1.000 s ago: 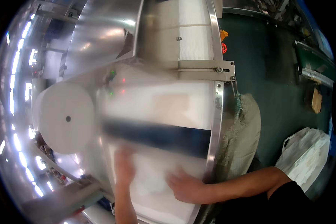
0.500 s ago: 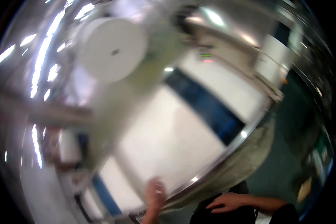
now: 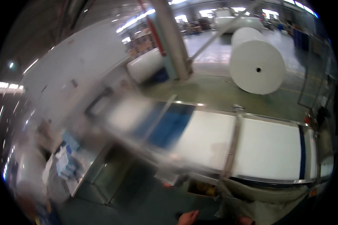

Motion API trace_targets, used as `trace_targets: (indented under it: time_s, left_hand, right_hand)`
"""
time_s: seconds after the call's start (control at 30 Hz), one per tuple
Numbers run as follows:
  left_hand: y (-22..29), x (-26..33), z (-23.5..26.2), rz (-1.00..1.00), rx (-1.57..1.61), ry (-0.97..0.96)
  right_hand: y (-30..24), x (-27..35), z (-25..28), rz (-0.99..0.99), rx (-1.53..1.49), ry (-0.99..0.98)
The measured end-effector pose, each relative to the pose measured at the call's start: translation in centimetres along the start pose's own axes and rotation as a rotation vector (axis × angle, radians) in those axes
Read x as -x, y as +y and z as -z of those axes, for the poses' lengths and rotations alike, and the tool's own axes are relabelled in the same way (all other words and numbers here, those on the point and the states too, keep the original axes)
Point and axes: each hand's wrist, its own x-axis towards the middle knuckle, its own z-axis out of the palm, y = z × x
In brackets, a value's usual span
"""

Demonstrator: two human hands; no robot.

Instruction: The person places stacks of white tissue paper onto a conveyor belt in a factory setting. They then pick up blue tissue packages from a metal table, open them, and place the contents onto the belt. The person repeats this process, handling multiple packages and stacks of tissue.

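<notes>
At the bottom edge of the head view, 1 hand (image 3: 188, 217) shows only its fingertips, loosely spread and holding nothing; which hand it is cannot be told for certain, though it sits left of a second sliver of skin (image 3: 246, 220) at the very rim, probably the right hand, whose state cannot be told. Both hang below and well apart from the conveyor belt (image 3: 266, 148), the nearest work surface.

The belt is a wide white band with a blue stripe (image 3: 169, 125) across it and a thin dark line (image 3: 301, 152) near its right end, framed by shiny metal rails (image 3: 234, 144) that cross and border it. A grey-green cloth skirt (image 3: 266, 198) hangs under the near rail, likely to catch scraps or shield the frame, and it stands between the hands and the belt.

Beyond the belt, a big white paper roll (image 3: 256, 62) stands on its edge on the green floor (image 3: 214, 93), placed where it can be rolled rather than lifted. A second white roll (image 3: 144, 65) lies further left, beside a grey steel column (image 3: 172, 37).

On the left, heavily blurred, a low steel bench (image 3: 88, 165) carries small blue-and-white packs (image 3: 65, 161). A yellowish crate (image 3: 201, 189) sits under the belt's frame.
</notes>
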Motion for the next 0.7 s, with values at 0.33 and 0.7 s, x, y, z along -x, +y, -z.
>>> trace_targets:
  time_s: [0.33,0.7]
  left_hand:
    - [-32.2,17.2,18.7,0.711,0.072,0.462]
    - [-46.6,19.3,22.1,1.051,0.231,0.581]
  right_hand:
    - [-36.8,-27.5,-5.5,0.349,0.522,-0.478]
    - [-57.0,-50.0,-16.7,0.564,0.567,-0.557]
